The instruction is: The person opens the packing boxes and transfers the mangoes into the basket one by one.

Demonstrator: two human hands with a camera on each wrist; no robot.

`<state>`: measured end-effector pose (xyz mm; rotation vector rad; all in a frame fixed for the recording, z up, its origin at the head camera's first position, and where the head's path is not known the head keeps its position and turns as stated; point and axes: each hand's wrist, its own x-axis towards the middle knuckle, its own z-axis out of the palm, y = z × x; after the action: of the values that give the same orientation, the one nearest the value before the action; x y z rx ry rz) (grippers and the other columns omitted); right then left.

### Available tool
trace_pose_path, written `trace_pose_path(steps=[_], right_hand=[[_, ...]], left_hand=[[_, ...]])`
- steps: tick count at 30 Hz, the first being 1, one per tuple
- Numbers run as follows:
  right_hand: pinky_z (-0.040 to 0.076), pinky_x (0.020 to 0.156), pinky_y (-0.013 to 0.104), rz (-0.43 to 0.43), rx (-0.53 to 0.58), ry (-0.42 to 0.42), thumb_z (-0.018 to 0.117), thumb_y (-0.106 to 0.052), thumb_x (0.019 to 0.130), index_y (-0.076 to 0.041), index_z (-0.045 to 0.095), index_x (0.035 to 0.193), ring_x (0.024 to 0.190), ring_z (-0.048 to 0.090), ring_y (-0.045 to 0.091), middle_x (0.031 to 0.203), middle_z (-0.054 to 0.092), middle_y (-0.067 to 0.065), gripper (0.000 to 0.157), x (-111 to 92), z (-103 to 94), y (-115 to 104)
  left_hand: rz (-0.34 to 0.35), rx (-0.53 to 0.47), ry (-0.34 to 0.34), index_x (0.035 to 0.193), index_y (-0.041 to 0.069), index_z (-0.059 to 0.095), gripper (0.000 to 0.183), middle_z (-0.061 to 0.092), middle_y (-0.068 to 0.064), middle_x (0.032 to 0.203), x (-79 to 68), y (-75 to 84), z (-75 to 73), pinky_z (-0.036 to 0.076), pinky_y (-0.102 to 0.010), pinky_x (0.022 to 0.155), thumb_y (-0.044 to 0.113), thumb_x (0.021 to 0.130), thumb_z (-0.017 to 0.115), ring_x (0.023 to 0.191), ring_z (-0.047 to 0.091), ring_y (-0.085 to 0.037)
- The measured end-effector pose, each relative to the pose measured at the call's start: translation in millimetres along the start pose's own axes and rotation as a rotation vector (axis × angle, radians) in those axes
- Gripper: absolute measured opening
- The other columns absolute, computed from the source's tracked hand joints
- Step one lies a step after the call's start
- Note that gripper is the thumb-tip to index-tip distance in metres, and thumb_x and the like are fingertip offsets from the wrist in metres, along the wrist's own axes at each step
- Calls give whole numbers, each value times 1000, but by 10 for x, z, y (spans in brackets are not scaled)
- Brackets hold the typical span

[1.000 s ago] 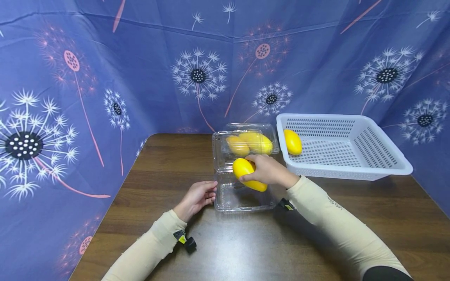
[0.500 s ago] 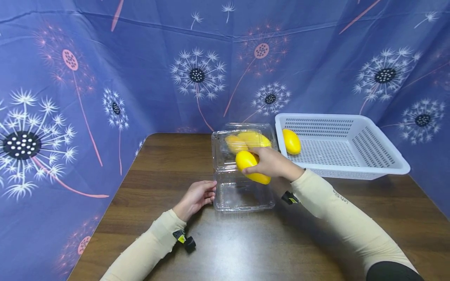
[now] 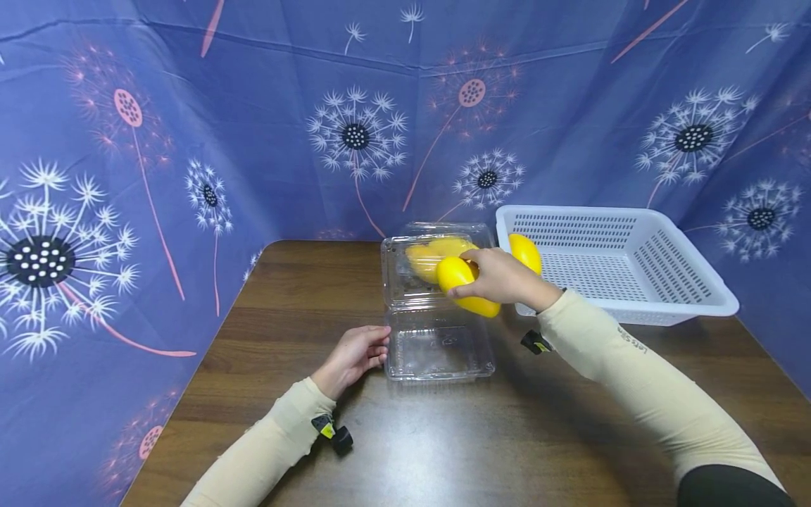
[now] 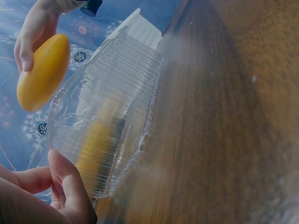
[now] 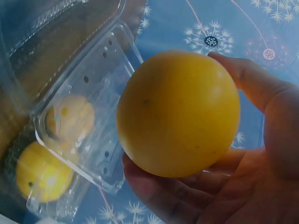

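Note:
My right hand (image 3: 503,276) grips a yellow mango (image 3: 467,285) from above, thumb on one side and fingers on the other. It is held up over the hinge and right end of an opened clear plastic clamshell box (image 3: 440,352). My left hand (image 3: 356,355) pinches the left rim of that box, fingertips at its edge in the left wrist view. The box's front half has nothing in it, and its perforated back half (image 5: 100,74) stands raised. Behind that half, more mangoes (image 3: 423,259) show through the plastic, in a second clear container (image 3: 453,227).
A white perforated basket (image 3: 633,310) stands at the back right with one mango (image 3: 526,252) at its left end, partly behind my right hand. The wooden table (image 3: 304,289) ends at a blue dandelion-patterned cloth (image 3: 266,127) on the back and sides.
My right hand has carried the mango backward and to the right, from above the box's front half to near the hinge. My left hand has stayed at the rim.

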<state>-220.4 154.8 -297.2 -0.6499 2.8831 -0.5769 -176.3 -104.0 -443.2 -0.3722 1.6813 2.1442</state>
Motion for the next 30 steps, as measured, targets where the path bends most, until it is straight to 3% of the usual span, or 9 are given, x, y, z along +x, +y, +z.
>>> trace_pose_path(steps=[9,19,25,30], right_hand=[[54,70,33,32,23,-14,75,-39,81,8,44,139,78,61,21,115,66,22,81,-3,-136,116],[52,71,33,41,3,16,76,-40,80,6,51,132,82,58,24,105,66,18,74,22,-221,234],[52,72,34,42,9,16,76,-41,80,5,54,129,82,59,24,104,66,18,71,48,-267,271],[53,66,31,76,19,12,75,-41,81,5,50,135,80,61,24,107,65,20,75,63,-322,324]], left_hand=[[-1,-7,5,100,4,54,7,56,5,69,-13,11,-4,48,-16,54,8,96,57,57,50,-4],[-2,2,4,106,1,53,14,55,4,71,-20,5,-9,48,-16,55,9,96,57,59,50,-4],[2,2,10,101,3,54,9,56,4,71,-13,-2,-11,48,-16,55,9,95,57,59,50,-4],[9,8,10,100,4,54,8,55,4,71,-8,12,-8,48,-15,54,9,95,57,58,50,-4]])
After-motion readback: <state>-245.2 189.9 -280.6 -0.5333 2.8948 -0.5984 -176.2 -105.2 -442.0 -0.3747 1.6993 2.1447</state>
